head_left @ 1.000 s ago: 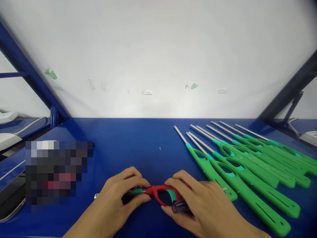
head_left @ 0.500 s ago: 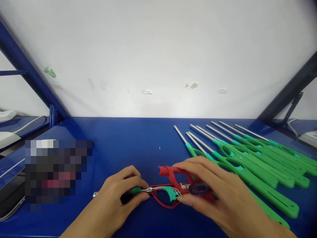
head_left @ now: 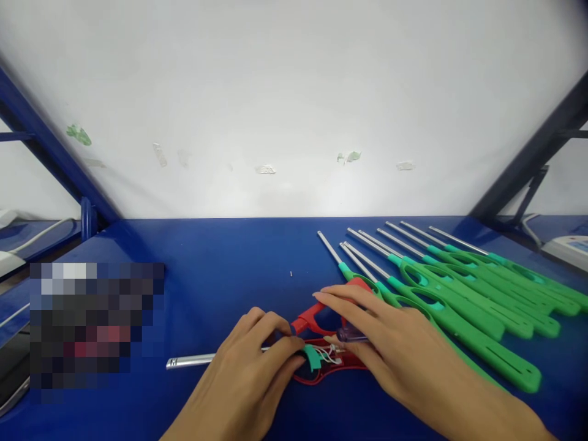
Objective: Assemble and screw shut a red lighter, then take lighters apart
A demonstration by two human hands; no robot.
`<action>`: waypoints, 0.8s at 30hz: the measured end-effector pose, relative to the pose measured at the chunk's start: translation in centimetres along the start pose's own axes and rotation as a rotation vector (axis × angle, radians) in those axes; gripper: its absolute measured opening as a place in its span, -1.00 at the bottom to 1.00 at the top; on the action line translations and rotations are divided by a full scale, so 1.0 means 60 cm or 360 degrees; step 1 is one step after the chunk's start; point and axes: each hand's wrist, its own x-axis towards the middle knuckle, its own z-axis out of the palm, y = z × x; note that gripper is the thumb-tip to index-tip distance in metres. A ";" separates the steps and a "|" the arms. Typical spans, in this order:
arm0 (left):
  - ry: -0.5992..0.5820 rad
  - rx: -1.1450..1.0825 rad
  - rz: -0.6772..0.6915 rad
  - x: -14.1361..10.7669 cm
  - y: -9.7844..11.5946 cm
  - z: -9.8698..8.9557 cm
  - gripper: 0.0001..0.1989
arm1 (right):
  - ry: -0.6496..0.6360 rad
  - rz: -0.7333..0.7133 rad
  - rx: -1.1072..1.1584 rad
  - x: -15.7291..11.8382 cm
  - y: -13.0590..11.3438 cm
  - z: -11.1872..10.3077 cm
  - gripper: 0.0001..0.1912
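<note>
An opened red long-nosed lighter (head_left: pixel 313 381) lies on the blue table, its silver tube (head_left: pixel 190 361) pointing left. Inside its red shell show white wires (head_left: pixel 327 352) and a teal trigger (head_left: pixel 313 357). My left hand (head_left: pixel 261 361) is closed over the base of the tube, fingers pinched beside the trigger. The loose red half of the casing (head_left: pixel 307 318) is tilted up behind, under the fingers of my right hand (head_left: pixel 376 331). That hand also has a dark purple cylinder (head_left: pixel 350 334) by its thumb, over the shell. My fingers hide part of the lighter.
Several green long-nosed lighters (head_left: pixel 478 337) lie side by side on the right, tubes pointing away. A tiny metal bit (head_left: pixel 291 274) sits mid-table. A pixelated area (head_left: pixel 96 324) covers things at the left. A white wall (head_left: pixel 294 110) rises behind the table (head_left: pixel 220 263).
My left hand has moved right to the trigger area, baring more of the silver tube. The red casing half has swung back and away in my right hand, exposing the wires.
</note>
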 end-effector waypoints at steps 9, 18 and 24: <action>0.0176 0.0189 0.0048 0.005 0.000 0.009 -0.73 | -0.0110 -0.0093 -0.0157 -0.010 0.005 -0.002 -0.13; 0.0241 0.0275 0.0083 0.011 0.007 0.007 -0.70 | -0.0096 -0.0182 -0.0160 -0.021 0.016 0.008 -0.12; 0.0227 0.0204 0.0049 0.006 0.006 -0.004 -0.73 | -0.0038 -0.0146 -0.0155 -0.027 0.018 0.013 -0.12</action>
